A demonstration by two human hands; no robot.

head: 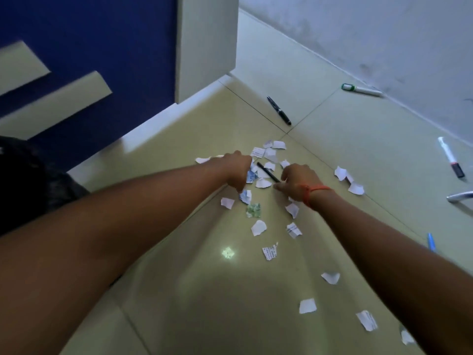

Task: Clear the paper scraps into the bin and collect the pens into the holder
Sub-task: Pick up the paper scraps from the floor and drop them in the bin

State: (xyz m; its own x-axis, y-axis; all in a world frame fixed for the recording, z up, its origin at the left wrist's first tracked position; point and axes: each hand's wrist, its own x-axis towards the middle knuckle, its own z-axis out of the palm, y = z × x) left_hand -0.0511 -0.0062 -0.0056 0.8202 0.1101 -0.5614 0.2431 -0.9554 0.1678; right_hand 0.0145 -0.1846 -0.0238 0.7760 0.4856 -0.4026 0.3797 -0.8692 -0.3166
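Note:
Several torn paper scraps lie scattered over the pale tiled floor, thickest between my hands. My left hand is curled down on the pile, with a blue-printed scrap and white bits poking out from under its fingers. A thin black pen lies slanted among the scraps. My right hand, an orange thread on its wrist, has thumb and forefinger closed at the pen's near end. No bin or holder is in view.
A black pen, a green-capped marker, a white marker with a dark cap, a blue pen and a silvery object lie to the right. A blue cabinet stands at the left, a dark mass beside it, a wall behind.

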